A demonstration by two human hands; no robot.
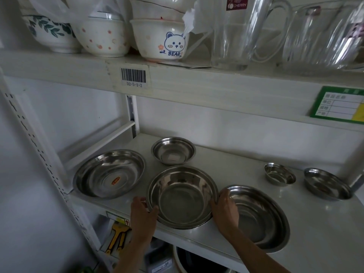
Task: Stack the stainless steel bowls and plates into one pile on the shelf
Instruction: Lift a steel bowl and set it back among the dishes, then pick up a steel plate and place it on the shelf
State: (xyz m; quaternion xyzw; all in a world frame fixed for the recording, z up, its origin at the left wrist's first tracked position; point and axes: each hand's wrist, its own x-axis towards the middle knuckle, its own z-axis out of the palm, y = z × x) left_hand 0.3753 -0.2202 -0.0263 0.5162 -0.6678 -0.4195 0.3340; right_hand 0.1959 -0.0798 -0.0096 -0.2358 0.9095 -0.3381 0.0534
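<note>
Stainless steel everywhere on this white shelf (226,168), six pieces all sitting apart, none stacked yet as far as I can see. Biggest is the wide shallow steel plate with the red sticker (109,174) at the far left. Next the broad steel dish at the front right (262,219), partly behind the right wrist. Then the deep round steel bowl in the middle front (182,197), which is the one being handled. Left hand (142,210) is clasped on its left rim, thumb over the edge, and right hand (224,205) is curled on its right rim, so it's gripped from both sides. Smaller ones: the mid-size steel bowl at the back (173,150), the tilted steel bowl at the far right (327,183), and the tiny steel cup-bowl (279,175) beside it.

What matters, I reckon: the big plate lies just left of the held bowl, nearest the left hand, so it looks like the natural base.
</note>
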